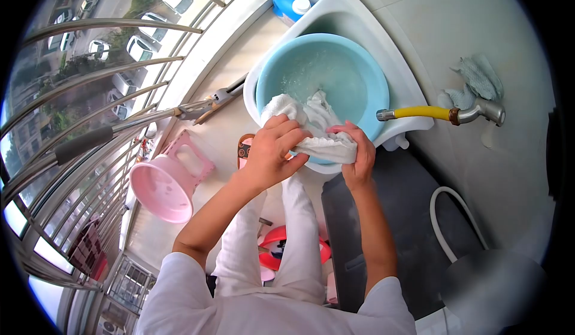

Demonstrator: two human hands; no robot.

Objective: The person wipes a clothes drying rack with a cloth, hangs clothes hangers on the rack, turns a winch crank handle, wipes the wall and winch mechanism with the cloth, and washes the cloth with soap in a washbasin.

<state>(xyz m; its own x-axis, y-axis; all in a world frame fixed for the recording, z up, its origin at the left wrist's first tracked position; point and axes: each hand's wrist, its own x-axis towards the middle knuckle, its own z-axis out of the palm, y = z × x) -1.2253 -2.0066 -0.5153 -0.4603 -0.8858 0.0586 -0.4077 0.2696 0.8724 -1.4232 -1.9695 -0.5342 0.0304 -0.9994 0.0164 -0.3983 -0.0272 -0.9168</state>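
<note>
A white cloth (pixel 329 147) is stretched between both my hands at the near rim of a light blue basin (pixel 263 74). Its far end hangs down into the cloudy water. My left hand (pixel 274 150) is closed on the cloth's left part, thumb and fingers bent over it. On the right side, my right hand (pixel 358 155) grips the other end, with the thumb on top. The basin sits in a white corner sink (pixel 335 5). What kind of cloth it is, I cannot make out.
A yellow tap hose (pixel 422 113) reaches over the sink's right edge, with a grey rag (pixel 482 79) behind it. A blue bottle (pixel 289 5) stands at the back left. Metal railings (pixel 114 23), a pink basin (pixel 162 188) and a dark lid-like surface (pixel 389 239) lie around me.
</note>
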